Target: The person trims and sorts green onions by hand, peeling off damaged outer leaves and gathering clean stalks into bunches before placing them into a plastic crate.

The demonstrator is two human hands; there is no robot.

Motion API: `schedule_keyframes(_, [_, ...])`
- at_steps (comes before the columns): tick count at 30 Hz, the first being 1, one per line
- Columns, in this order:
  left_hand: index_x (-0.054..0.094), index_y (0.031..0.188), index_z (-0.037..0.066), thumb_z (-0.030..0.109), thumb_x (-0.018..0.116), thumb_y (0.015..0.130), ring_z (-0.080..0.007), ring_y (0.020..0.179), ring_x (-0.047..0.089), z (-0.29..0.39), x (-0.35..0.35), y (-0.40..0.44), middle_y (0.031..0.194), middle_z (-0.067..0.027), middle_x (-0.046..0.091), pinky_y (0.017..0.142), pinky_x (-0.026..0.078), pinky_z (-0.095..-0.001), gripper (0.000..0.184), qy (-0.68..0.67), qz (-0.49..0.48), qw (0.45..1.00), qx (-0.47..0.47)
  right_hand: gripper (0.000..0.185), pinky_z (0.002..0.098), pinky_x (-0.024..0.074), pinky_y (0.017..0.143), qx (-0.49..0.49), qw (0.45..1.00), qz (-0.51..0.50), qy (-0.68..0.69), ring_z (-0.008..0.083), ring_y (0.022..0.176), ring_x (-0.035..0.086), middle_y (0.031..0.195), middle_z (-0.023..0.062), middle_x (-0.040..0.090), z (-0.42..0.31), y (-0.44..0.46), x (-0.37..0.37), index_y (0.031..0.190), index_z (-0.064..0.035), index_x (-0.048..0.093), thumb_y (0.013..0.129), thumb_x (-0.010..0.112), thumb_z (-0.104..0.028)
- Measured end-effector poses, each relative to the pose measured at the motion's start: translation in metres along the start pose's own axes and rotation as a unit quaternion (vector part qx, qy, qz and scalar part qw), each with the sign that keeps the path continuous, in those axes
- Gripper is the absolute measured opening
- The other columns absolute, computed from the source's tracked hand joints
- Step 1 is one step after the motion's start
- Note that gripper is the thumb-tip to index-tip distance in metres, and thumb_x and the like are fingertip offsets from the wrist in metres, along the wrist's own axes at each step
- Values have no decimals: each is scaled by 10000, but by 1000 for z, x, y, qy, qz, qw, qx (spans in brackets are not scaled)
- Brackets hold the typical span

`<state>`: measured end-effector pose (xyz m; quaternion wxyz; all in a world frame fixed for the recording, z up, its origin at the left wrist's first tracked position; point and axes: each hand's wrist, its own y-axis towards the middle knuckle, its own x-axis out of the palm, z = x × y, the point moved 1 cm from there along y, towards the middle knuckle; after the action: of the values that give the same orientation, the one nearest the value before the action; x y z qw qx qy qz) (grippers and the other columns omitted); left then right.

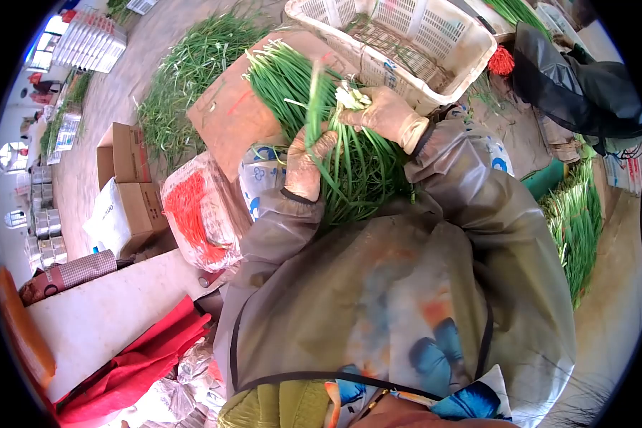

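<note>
My right hand (pixel 392 119), in a soiled glove, is closed around a bunch of garlic chives (pixel 367 167) just below its pale stem ends. The long green leaves of that bunch hang down over my lap. My left hand (pixel 308 162), also gloved, has its fingers curled around a few chive stalks (pixel 319 107) that stand up beside the bunch and look blurred. Just beyond my left hand, a pile of chives (pixel 282 85) lies on a brown board (pixel 225 132), its pale ends toward the far side.
A white plastic crate (pixel 435 82) with plant scraps inside stands ahead. Loose greens (pixel 192 78) lie on the floor at the left. Red ties (pixel 196 214) on a wrapped pack and cardboard boxes (pixel 139 200) are at my left. More chives (pixel 578 228) stand stacked at the right.
</note>
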<state>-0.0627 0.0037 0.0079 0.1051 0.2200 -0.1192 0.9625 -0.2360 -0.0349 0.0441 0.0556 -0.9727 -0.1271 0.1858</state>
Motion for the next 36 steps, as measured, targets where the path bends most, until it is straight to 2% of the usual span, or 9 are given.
schedule_keyframes(5, [588, 940, 22, 60, 625, 796, -99, 642, 532, 4, -10, -4, 777, -17, 595, 582, 444, -218, 153, 29, 23, 999, -24, 258, 251, 471, 584, -21, 969, -94, 228, 132, 643, 577, 811, 60, 634, -5, -17, -12, 930, -15, 603, 738, 697, -159])
schedule_keyframes(11, [581, 932, 27, 77, 618, 792, -113, 731, 528, 0, -19, -3, 808, -25, 590, 665, 433, -246, 154, 74, 46, 996, 11, 240, 217, 453, 605, 4, 926, 8, 378, 112, 669, 563, 783, 37, 624, 10, -39, -57, 882, -14, 634, 706, 696, -164])
schedule_keyframes(14, [582, 904, 33, 47, 641, 755, -118, 721, 539, 9, -13, -7, 816, -22, 596, 667, 440, -246, 160, 15, 67, 998, -2, 299, 246, 464, 654, 47, 991, 123, 6, 109, 715, 574, 836, 47, 641, 32, -29, -66, 980, -5, 616, 740, 686, -170])
schedule_keyframes(15, [582, 904, 33, 47, 641, 755, -118, 721, 539, 9, -14, -8, 816, -22, 596, 667, 440, -246, 160, 16, 66, 998, -2, 288, 248, 465, 641, -68, 909, 260, -318, 99, 700, 574, 812, 39, 639, 29, -27, -60, 1002, -18, 607, 746, 677, -131])
schedule_keyframes(18, [578, 883, 39, -7, 648, 732, -122, 720, 549, 11, -10, -6, 820, -15, 602, 668, 447, -241, 173, -13, 71, 997, -1, 277, 228, 469, 667, -67, 969, 208, 114, 102, 726, 587, 821, 36, 642, 38, -35, -46, 985, -30, 613, 741, 689, -138])
schedule_keyframes(21, [572, 881, 48, -34, 645, 731, -115, 729, 547, 4, -5, -4, 812, -7, 599, 676, 446, -237, 186, 3, 46, 999, -2, 269, 228, 463, 686, -49, 972, 91, 213, 99, 740, 584, 829, 42, 641, 11, -40, -6, 960, -15, 617, 740, 699, -146])
schedule_keyframes(27, [577, 911, 39, -17, 648, 751, -96, 689, 538, -6, 2, -11, 785, -11, 602, 642, 441, -216, 183, 5, 28, 999, -27, 365, 272, 449, 661, 15, 997, -14, 75, 137, 666, 552, 765, 60, 633, 13, -20, 14, 938, 7, 619, 684, 740, -225])
schedule_keyframes(33, [557, 930, 25, 22, 613, 793, -90, 585, 497, -15, -9, -5, 769, -56, 610, 551, 415, -210, 148, 17, -30, 998, 59, 442, 374, 449, 674, -41, 990, -31, -130, 340, 738, 581, 768, 192, 613, 18, -24, 15, 907, -16, 620, 657, 704, -372])
schedule_keyframes(36, [532, 932, 3, 97, 587, 824, -109, 542, 465, -8, -11, -4, 708, -46, 560, 513, 399, -234, 154, -131, 1, 986, 98, 451, 341, 449, 677, -3, 989, -41, -140, 252, 710, 580, 775, 161, 622, 29, -22, 12, 925, 3, 611, 654, 722, -339])
